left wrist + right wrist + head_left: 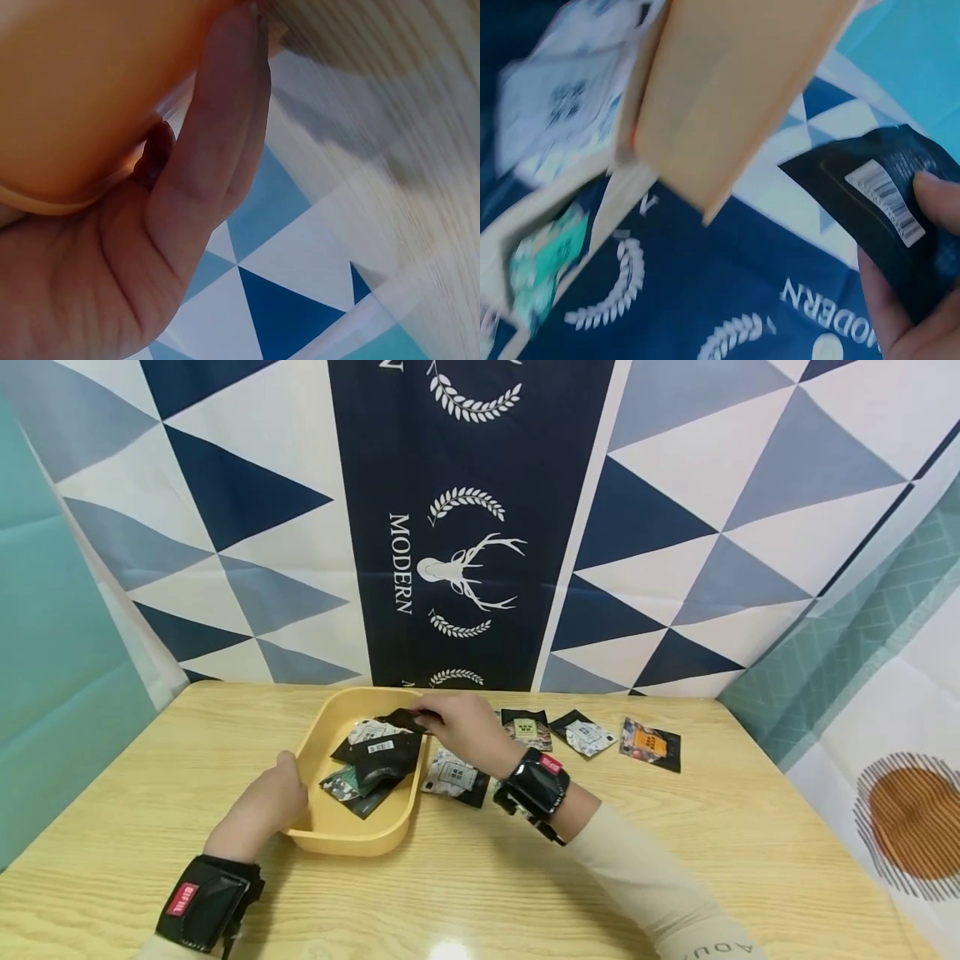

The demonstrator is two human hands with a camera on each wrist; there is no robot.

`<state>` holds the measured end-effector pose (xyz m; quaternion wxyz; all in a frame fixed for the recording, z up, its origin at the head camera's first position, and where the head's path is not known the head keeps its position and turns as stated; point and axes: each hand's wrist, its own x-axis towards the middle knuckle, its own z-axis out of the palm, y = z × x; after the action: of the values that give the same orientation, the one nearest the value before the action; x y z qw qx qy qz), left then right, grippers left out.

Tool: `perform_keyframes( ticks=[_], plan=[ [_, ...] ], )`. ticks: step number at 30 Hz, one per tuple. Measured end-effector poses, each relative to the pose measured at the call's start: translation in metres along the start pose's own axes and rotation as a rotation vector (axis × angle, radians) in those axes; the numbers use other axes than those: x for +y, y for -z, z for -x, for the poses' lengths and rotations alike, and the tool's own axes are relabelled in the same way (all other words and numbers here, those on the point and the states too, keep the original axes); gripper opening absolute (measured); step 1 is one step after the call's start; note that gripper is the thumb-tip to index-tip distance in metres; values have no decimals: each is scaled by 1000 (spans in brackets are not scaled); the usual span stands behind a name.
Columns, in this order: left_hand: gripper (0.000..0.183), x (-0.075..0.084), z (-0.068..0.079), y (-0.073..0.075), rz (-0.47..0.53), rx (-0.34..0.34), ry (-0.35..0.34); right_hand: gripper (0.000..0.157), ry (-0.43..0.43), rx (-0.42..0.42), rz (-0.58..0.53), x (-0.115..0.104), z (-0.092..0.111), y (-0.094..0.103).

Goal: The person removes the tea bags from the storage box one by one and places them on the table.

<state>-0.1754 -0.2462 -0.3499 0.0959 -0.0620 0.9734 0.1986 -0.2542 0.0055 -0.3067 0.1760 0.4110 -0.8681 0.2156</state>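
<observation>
A yellow plastic bin [352, 842] sits on the table, with several black packets [386, 764] piled inside. My left hand [266, 797] grips the bin's left wall; in the left wrist view its fingers [214, 120] lie along the outside. Over the bin's right rim, my right hand [468, 731] pinches a black packet [403, 720]. The right wrist view shows that packet's dark back [832, 176] with a white barcode label, held between thumb and fingers.
Right of the bin, several packets lie on the wooden table [637, 860]: a white-and-black one [453, 775], a green-labelled one [527, 728], another white-and-black one [583, 733] and an orange-labelled one [649, 743]. Patterned fabric [285, 518] hangs behind the table.
</observation>
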Motion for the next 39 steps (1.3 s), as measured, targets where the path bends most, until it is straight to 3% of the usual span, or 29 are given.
perform_keyframes(
  ticks=[9,13,21,26,33,39],
  plan=[
    [34,0,4,1,-20,33,-62,14,-33,-55,63,27,37,24],
    [33,-1,3,2,-2,12,-30,15,-44,-68,48,36,51,26],
    [34,0,1,1,15,3,-19,20,-200,-150,-44,57,73,33],
    [33,1,2,0,13,8,-34,16,-247,-164,13,71,93,44],
    [35,-1,-1,1,23,-14,-14,24,-330,-164,43,89,125,68],
    [37,-1,-3,3,44,-34,1,13,-320,-146,111,104,149,79]
  ],
)
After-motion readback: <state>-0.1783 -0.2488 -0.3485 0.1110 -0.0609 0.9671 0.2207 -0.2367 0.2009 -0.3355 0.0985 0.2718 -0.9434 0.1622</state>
